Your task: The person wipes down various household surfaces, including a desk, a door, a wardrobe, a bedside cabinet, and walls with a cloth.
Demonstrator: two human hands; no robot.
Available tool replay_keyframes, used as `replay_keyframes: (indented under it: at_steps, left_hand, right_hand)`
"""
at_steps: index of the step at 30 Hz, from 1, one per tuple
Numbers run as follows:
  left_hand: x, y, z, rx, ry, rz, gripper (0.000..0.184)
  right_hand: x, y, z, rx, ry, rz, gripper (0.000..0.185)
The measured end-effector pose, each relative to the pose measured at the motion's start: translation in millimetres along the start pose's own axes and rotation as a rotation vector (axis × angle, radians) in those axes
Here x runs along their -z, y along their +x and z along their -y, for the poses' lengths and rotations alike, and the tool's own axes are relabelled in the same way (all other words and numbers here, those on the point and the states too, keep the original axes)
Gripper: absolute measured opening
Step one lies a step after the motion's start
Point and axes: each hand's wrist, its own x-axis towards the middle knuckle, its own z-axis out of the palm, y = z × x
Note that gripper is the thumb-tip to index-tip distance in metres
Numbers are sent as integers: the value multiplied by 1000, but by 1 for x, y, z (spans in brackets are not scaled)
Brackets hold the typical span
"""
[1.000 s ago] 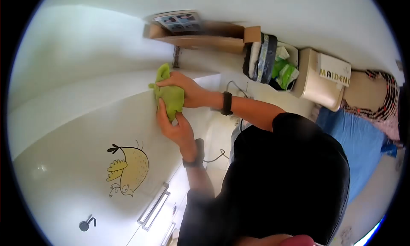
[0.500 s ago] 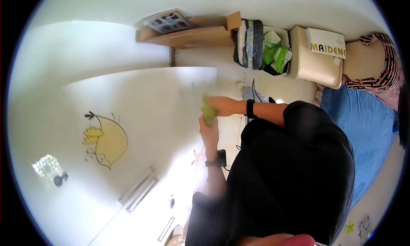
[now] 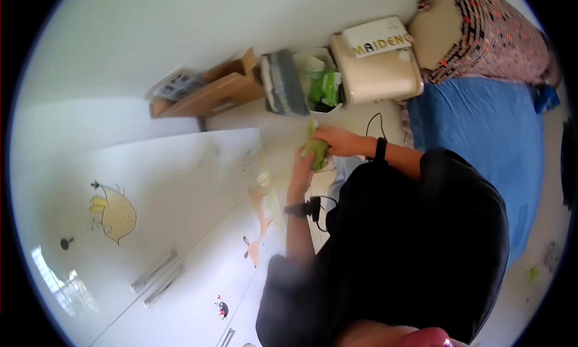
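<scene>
A crumpled green cloth (image 3: pixel 316 152) is held between both hands, close to the edge of a white cabinet door. My left hand (image 3: pixel 303 165) grips the cloth from below in the view, fingers closed around it. My right hand (image 3: pixel 337 141) is closed on its upper part, and a narrow end of the cloth sticks up past the fingers. A dark band with a small black box and a cable is on my left wrist; a black band is on my right wrist.
White cabinet doors (image 3: pixel 180 184) with animal stickers and metal handles (image 3: pixel 162 284) fill the left. Along the wall are a cardboard box (image 3: pixel 226 94), a bin (image 3: pixel 325 85) with green packaging, and a beige bin (image 3: pixel 376 73) carrying a white box (image 3: pixel 376 37). Blue bedding (image 3: pixel 481 148) lies right.
The view has turned, so the cabinet sits further left and lower. Both hands with the cloth have moved off the cabinet front and now appear past its edge, over the floor.
</scene>
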Motion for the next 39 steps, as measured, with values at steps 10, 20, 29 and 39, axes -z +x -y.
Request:
replay_keyframes:
  at_steps: [10,20,29,39]
  left_hand:
    - [-154,110,-42,61,149,303,52]
    - [-289,287,40,-135,1016,201,65]
    - [-297,438,200,-333,1003,241,84]
    - [-173,500,205,-407,1528,-136,36]
  right_hand:
    - [140,-81,-27,-251,89,-339,83]
    - [229,-159,-246,-541,-43,-252,65]
    - [217,-188,-411,-782,-42,-489,57]
    - [102,-98,-505,-608,-147,-671,72]
